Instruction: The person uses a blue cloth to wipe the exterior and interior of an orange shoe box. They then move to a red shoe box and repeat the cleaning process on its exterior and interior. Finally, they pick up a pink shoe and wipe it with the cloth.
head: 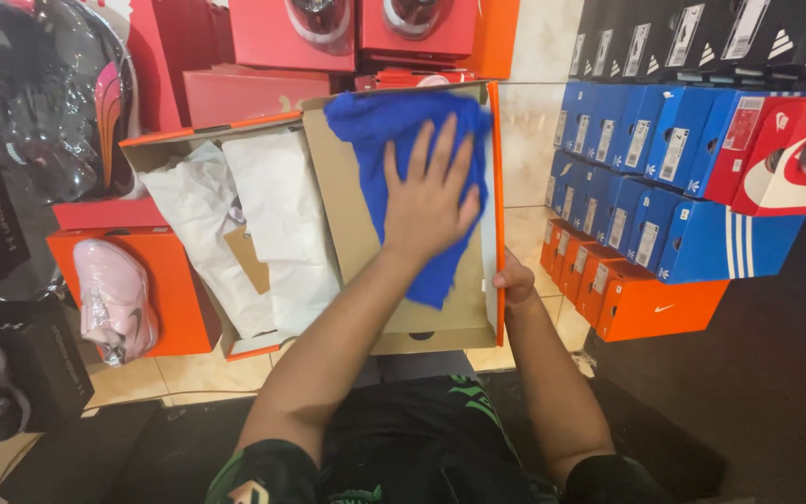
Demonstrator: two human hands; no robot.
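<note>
Nearest the camera, at 6 o'clock: the person's lap in black shorts (422, 439) with green print, both forearms reaching up from it.

Right hand (515, 285), about 4 o'clock of the box: fingers curl around the lid's orange edge, clamped on it. Judged as a brace, so the open lid stays put under the pressure from the other hand. Only the thumb side shows; the fingers are hidden behind the lid.

Left hand (429, 191), centre: flat, fingers spread apart, palm down on the blue cloth (403, 177). Not gripping; it pins the cloth by pressure, which gives broad contact with the surface.

The blue cloth lies on the brown inside of the lid (358, 215), bunched at 12 o'clock by the far edge and trailing to a point at 6 o'clock under the wrist.

The orange shoebox (156, 140) sits open on the lap, lid hinged out to the 3 o'clock side, so the inner face is exposed and level. Base at 9 o'clock is filled with white tissue paper (263, 224), with a brown tag (249, 257) between the sheets. Contents underneath cannot be seen.

At 9 o'clock: a pink shoe (114, 299) in clear wrap rests on another orange box (174, 289).

Further out, at 2–3 o'clock: stacked blue boxes (646, 140) and small orange boxes (646, 303), label ends facing out. At 12 o'clock: red boxes (347, 33).
</note>
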